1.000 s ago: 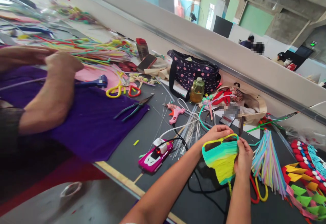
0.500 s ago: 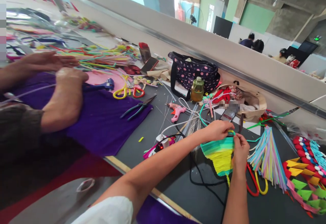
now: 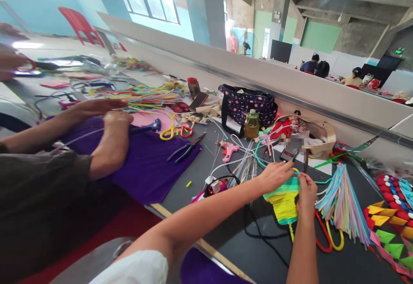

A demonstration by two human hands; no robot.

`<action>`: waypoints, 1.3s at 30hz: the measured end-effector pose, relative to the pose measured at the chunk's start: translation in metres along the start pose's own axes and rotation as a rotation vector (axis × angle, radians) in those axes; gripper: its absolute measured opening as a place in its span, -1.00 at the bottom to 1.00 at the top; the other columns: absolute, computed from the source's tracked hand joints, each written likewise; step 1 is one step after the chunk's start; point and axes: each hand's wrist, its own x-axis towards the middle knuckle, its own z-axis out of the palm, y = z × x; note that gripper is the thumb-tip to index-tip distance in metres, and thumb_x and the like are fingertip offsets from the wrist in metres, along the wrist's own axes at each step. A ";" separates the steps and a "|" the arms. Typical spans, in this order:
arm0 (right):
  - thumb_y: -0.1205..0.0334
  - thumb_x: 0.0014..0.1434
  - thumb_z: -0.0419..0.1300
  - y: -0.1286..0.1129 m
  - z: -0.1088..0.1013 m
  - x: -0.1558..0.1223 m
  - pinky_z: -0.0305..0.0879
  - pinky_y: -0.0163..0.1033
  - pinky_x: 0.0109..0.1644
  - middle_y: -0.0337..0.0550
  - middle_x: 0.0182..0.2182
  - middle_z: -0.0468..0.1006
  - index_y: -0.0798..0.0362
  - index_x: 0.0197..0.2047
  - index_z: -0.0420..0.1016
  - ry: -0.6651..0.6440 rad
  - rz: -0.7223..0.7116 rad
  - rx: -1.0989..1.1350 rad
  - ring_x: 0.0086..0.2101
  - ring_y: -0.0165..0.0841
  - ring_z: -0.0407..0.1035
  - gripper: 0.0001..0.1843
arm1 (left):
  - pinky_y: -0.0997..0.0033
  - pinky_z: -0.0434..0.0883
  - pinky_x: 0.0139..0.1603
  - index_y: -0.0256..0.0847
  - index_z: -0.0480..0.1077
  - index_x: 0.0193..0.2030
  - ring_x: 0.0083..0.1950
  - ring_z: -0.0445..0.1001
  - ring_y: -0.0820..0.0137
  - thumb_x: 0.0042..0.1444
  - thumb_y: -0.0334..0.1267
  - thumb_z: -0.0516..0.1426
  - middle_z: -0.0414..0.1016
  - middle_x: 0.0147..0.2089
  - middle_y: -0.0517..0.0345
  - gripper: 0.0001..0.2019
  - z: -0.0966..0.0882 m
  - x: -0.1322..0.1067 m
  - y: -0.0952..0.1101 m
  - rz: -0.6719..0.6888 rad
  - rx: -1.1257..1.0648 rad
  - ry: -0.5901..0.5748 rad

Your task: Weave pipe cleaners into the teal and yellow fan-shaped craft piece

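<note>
Both of my hands are at the top edge of a tapering yellow and green piece (image 3: 284, 208), seemingly made of pipe cleaners. My left hand (image 3: 273, 178) lies across its upper left edge, with the fingers closed over a yellow-green strand there. At the upper right corner my right hand (image 3: 307, 189) pinches the edge between thumb and fingers. A teal pipe cleaner (image 3: 323, 181) runs off to the right. Below the piece hangs a short yellow tail (image 3: 291, 233).
Scissors with red and yellow handles (image 3: 335, 236) and a pastel pipe-cleaner bundle (image 3: 345, 206) lie at right. Beyond are a pink glue gun (image 3: 229, 151), a power strip (image 3: 213, 186), a bottle (image 3: 251, 125) and a dotted bag (image 3: 248, 104). A co-worker's hands (image 3: 114, 140) are over purple cloth (image 3: 151, 168).
The view has tilted up, showing more of the room. My left fingers look straighter over the top edge. My right hand keeps its pinch on the piece.
</note>
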 end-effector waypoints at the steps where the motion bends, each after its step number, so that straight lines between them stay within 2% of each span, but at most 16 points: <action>1: 0.05 -0.15 0.31 0.000 -0.001 0.000 0.24 -0.31 -0.44 -0.24 -0.55 0.51 0.11 -0.36 0.53 -0.011 0.006 0.001 -0.55 -0.41 0.30 -0.67 | 0.44 0.37 -0.33 -0.20 0.33 -0.05 -0.19 0.44 0.36 0.28 -0.34 -0.04 0.36 -0.03 0.00 -0.81 0.001 0.001 0.002 -0.016 0.011 -0.011; 4: 0.04 -0.15 0.30 0.003 -0.004 0.003 0.25 -0.30 -0.44 -0.22 -0.55 0.52 0.12 -0.37 0.54 -0.043 0.003 -0.041 -0.54 -0.40 0.31 -0.67 | 0.45 0.33 -0.38 -0.18 0.36 -0.11 -0.14 0.41 0.33 0.26 -0.33 -0.02 0.37 -0.04 0.03 -0.84 0.001 0.006 0.006 -0.053 0.011 -0.054; 10: -0.03 -0.02 0.23 0.009 -0.011 0.009 0.30 -0.26 -0.33 -0.07 -0.42 0.59 0.15 -0.30 0.58 -0.091 -0.179 -0.282 -0.43 -0.31 0.40 -0.60 | 0.44 0.31 -0.38 -0.19 0.38 -0.24 -0.14 0.39 0.36 0.24 -0.27 0.00 0.37 -0.15 0.09 -0.85 -0.006 0.012 0.006 -0.169 -0.136 -0.059; 17: -0.02 0.04 0.19 0.007 -0.010 0.005 0.31 -0.21 -0.23 -0.05 -0.38 0.59 0.13 -0.27 0.56 -0.137 -0.265 -0.383 -0.36 -0.27 0.42 -0.63 | 0.40 0.31 -0.33 -0.22 0.37 -0.28 -0.14 0.39 0.30 0.17 -0.36 0.01 0.41 -0.19 0.05 -0.88 -0.019 0.013 0.006 -0.203 -0.116 -0.147; 20: 0.01 0.06 0.16 0.007 -0.008 0.005 0.30 -0.20 -0.23 -0.05 -0.37 0.58 0.11 -0.28 0.56 -0.153 -0.297 -0.444 -0.36 -0.26 0.42 -0.66 | 0.37 0.32 -0.33 -0.24 0.38 -0.30 -0.12 0.39 0.27 0.14 -0.39 0.02 0.42 -0.18 0.02 -0.88 -0.026 0.017 0.001 -0.154 -0.059 -0.163; 25: 0.03 0.06 0.15 0.009 -0.005 0.005 0.31 -0.22 -0.24 -0.08 -0.36 0.58 0.08 -0.29 0.56 -0.203 -0.320 -0.477 -0.37 -0.28 0.42 -0.69 | 0.33 0.31 -0.32 -0.27 0.41 -0.35 -0.14 0.40 0.24 0.05 -0.42 0.09 0.45 -0.21 -0.03 -0.93 -0.045 0.031 -0.013 0.034 0.004 -0.206; 28: 0.03 0.07 0.15 0.005 -0.005 0.002 0.31 -0.22 -0.27 -0.08 -0.38 0.58 0.08 -0.30 0.57 -0.215 -0.344 -0.487 -0.40 -0.28 0.41 -0.69 | 0.32 0.31 -0.33 -0.29 0.44 -0.35 -0.12 0.40 0.20 0.01 -0.44 0.11 0.46 -0.22 -0.07 -0.91 -0.055 0.041 -0.015 0.130 0.031 -0.238; 30: 0.03 0.08 0.15 0.001 -0.005 0.000 0.30 -0.22 -0.26 -0.07 -0.38 0.58 0.08 -0.31 0.57 -0.228 -0.360 -0.490 -0.40 -0.28 0.41 -0.70 | 0.32 0.32 -0.34 -0.29 0.45 -0.35 -0.12 0.42 0.19 -0.02 -0.45 0.12 0.47 -0.22 -0.07 -0.90 -0.059 0.047 -0.014 0.146 0.032 -0.251; 35: 0.05 0.09 0.17 -0.005 -0.006 -0.004 0.30 -0.21 -0.21 -0.06 -0.36 0.59 0.07 -0.29 0.58 -0.275 -0.336 -0.431 -0.35 -0.27 0.42 -0.71 | 0.37 0.33 -0.34 -0.27 0.48 -0.35 -0.16 0.47 0.21 -0.04 -0.46 0.11 0.50 -0.23 -0.07 -0.86 -0.057 0.058 -0.014 0.119 -0.049 -0.295; 39: 0.02 0.03 0.22 -0.003 -0.009 -0.001 0.29 -0.23 -0.26 -0.09 -0.38 0.59 0.09 -0.28 0.58 -0.234 -0.220 -0.305 -0.39 -0.30 0.40 -0.68 | 0.43 0.30 -0.35 -0.23 0.48 -0.38 -0.22 0.49 0.29 -0.04 -0.43 0.15 0.54 -0.24 0.03 -0.90 -0.046 0.068 -0.026 -0.032 -0.288 -0.309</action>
